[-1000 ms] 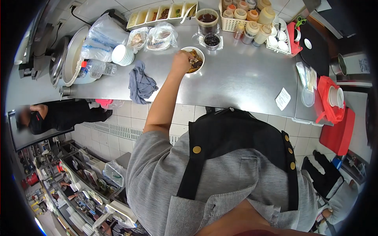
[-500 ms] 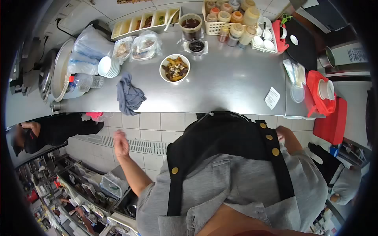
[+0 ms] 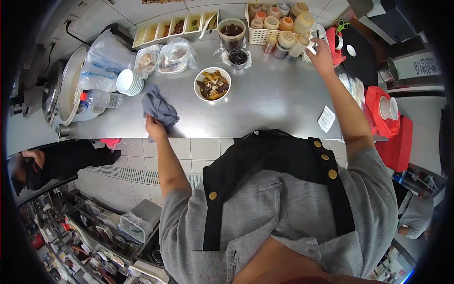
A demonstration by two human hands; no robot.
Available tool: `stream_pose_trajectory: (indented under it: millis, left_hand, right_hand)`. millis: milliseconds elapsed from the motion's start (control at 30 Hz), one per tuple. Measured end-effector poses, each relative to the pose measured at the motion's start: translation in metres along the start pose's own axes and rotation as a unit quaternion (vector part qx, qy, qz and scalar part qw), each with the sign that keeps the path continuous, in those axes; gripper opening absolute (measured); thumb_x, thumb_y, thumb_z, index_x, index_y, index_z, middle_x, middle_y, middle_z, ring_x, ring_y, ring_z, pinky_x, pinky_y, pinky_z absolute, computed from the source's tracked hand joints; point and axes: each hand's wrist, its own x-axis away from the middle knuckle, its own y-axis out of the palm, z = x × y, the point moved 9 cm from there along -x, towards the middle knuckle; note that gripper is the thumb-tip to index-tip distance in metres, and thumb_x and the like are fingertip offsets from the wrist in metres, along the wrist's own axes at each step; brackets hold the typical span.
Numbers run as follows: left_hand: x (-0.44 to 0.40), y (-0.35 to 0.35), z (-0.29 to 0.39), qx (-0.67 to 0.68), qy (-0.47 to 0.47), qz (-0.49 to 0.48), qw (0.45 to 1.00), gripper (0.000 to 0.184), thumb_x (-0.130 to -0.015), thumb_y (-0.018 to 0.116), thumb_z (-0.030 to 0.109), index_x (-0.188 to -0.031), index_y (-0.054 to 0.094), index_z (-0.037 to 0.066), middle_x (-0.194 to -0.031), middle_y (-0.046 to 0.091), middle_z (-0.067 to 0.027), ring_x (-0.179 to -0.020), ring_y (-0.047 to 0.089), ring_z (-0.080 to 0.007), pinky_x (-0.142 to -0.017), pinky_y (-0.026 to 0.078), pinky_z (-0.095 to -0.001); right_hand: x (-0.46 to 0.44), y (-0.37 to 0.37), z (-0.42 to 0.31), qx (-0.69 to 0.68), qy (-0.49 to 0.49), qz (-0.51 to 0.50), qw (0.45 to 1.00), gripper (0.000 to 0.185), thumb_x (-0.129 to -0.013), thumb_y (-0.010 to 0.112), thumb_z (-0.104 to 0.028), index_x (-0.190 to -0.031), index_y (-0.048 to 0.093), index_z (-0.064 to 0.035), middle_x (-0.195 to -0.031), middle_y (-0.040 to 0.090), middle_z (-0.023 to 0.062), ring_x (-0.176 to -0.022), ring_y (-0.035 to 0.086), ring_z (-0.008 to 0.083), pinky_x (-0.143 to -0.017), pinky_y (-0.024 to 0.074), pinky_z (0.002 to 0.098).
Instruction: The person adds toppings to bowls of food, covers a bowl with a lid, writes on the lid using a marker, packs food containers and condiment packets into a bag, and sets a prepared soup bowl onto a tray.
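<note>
My left hand (image 3: 155,128) is at the counter's front edge, its fingers closed on the lower left side of a crumpled grey-blue cloth (image 3: 160,108). Stretched out to the back right, my right hand (image 3: 321,55) is over a white basket of small white dishes, which it mostly covers. Its fingers are pinched together by a white rim; what they hold is unclear. Between my hands stands a white bowl (image 3: 196,90) of browned food pieces with pale crumbs on top. Behind it are a small cup of dark sauce (image 3: 238,57) and a tub of dark liquid (image 3: 231,32).
A basket of squeeze bottles (image 3: 261,36) and a divided topping tray (image 3: 161,37) line the back. Stacked white cups (image 3: 129,82) and a plastic bottle (image 3: 98,100) are left. A paper slip (image 3: 326,119) and red bag (image 3: 376,106) lie right. A person (image 3: 71,158) is at far left.
My left hand has come up from below the counter edge onto the cloth. My right hand has moved from beside my body to the basket of white dishes at the back right.
</note>
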Motion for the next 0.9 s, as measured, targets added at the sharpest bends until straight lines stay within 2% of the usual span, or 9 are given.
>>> stream_pose_trajectory:
  millis: [33, 200, 267, 300, 333, 400, 533, 667, 900]
  left_hand:
    - [-0.005, 0.0, 0.001, 0.07, -0.032, -0.025, 0.997, 0.031, -0.082, 0.069, 0.016, -0.109, 0.068, 0.001, -0.119, 0.064, -0.0198, -0.109, 0.062, -0.034, -0.094, 0.047, -0.0418]
    - [-0.034, -0.035, 0.0, 0.019, -0.16, -0.099, 0.982, 0.032, -0.07, 0.074, 0.02, -0.096, 0.072, 0.004, -0.087, 0.07, -0.0119, -0.088, 0.069, -0.0309, -0.078, 0.053, -0.0397]
    - [-0.042, -0.023, 0.009, -0.024, -0.099, -0.189, 0.977, 0.041, -0.07, 0.074, 0.023, -0.106, 0.069, 0.006, -0.103, 0.069, -0.0124, -0.1, 0.066, -0.0295, -0.094, 0.047, -0.044]
    - [-0.043, -0.018, 0.027, -0.085, -0.033, -0.207, 0.974, 0.054, -0.069, 0.072, 0.027, -0.119, 0.063, 0.01, -0.129, 0.058, -0.0156, -0.12, 0.055, -0.0313, -0.109, 0.03, -0.0555]
    - [-0.032, -0.029, 0.056, -0.089, -0.04, -0.21, 0.973, 0.054, -0.069, 0.072, 0.027, -0.119, 0.063, 0.01, -0.129, 0.058, -0.0156, -0.12, 0.055, -0.0313, -0.109, 0.03, -0.0555]
    - [-0.019, -0.079, 0.107, -0.195, -0.129, -0.088, 0.968, 0.063, -0.07, 0.071, 0.033, -0.129, 0.057, 0.015, -0.144, 0.045, -0.0172, -0.134, 0.039, -0.0351, -0.114, 0.013, -0.0625]
    - [-0.019, -0.073, 0.126, -0.099, 0.008, -0.017, 0.995, 0.052, -0.073, 0.073, 0.029, -0.123, 0.063, 0.016, -0.139, 0.05, -0.0193, -0.137, 0.036, -0.0353, -0.112, 0.023, -0.058]
    - [0.016, -0.07, 0.174, 0.363, -0.063, -0.028, 0.929, 0.03, -0.076, 0.074, 0.011, -0.106, 0.071, 0.013, -0.129, 0.058, -0.0198, -0.128, 0.046, -0.0333, -0.103, 0.034, -0.0436]
    - [0.044, -0.07, 0.222, 0.247, -0.018, -0.081, 0.966, 0.028, -0.079, 0.072, 0.012, -0.106, 0.07, 0.016, -0.129, 0.057, -0.0133, -0.127, 0.04, -0.0345, -0.106, 0.031, -0.0442]
  right_hand:
    - [-0.008, -0.001, -0.004, 0.04, 0.0, 0.014, 0.999, 0.054, -0.074, 0.077, -0.022, -0.12, 0.056, -0.0055, -0.12, 0.056, 0.0185, -0.106, 0.058, 0.0346, -0.092, 0.0478, 0.0424]
    - [-0.022, 0.016, -0.002, 0.123, 0.029, -0.013, 0.992, 0.071, -0.07, 0.081, -0.025, -0.131, 0.047, -0.0099, -0.131, 0.049, 0.0162, -0.125, 0.042, 0.0352, -0.102, 0.0391, 0.0448]
    - [-0.026, 0.02, -0.014, 0.151, 0.027, -0.015, 0.988, 0.074, -0.07, 0.081, -0.026, -0.133, 0.046, -0.0115, -0.136, 0.046, 0.0142, -0.13, 0.037, 0.035, -0.104, 0.0369, 0.0451]
    - [-0.026, 0.019, -0.031, 0.156, -0.028, -0.003, 0.987, 0.075, -0.069, 0.081, -0.027, -0.133, 0.046, -0.0125, -0.138, 0.045, 0.0117, -0.132, 0.034, 0.0344, -0.105, 0.0356, 0.0459]
    - [-0.023, 0.02, -0.05, 0.159, -0.083, 0.006, 0.984, 0.075, -0.069, 0.082, -0.028, -0.133, 0.047, -0.0135, -0.14, 0.043, 0.0091, -0.134, 0.032, 0.0338, -0.107, 0.0342, 0.0466]
    - [-0.025, 0.032, -0.063, 0.176, -0.088, -0.008, 0.98, 0.077, -0.067, 0.083, -0.031, -0.133, 0.047, -0.0151, -0.142, 0.043, 0.006, -0.135, 0.031, 0.0331, -0.108, 0.0314, 0.0495]
    - [-0.035, 0.049, -0.068, 0.245, -0.034, -0.022, 0.969, 0.07, -0.067, 0.083, -0.032, -0.126, 0.051, -0.0146, -0.135, 0.047, 0.0068, -0.131, 0.036, 0.0299, -0.104, 0.0311, 0.0502]
    - [-0.013, 0.054, -0.089, 0.235, -0.053, -0.043, 0.97, 0.061, -0.067, 0.083, -0.035, -0.115, 0.053, -0.0122, -0.126, 0.053, 0.0053, -0.124, 0.042, 0.0282, -0.1, 0.0315, 0.0488]
    - [-0.014, 0.052, -0.07, 0.227, -0.078, -0.016, 0.971, 0.059, -0.068, 0.082, -0.036, -0.111, 0.052, -0.0105, -0.107, 0.063, 0.0069, -0.118, 0.049, 0.0234, -0.106, 0.026, 0.0538]
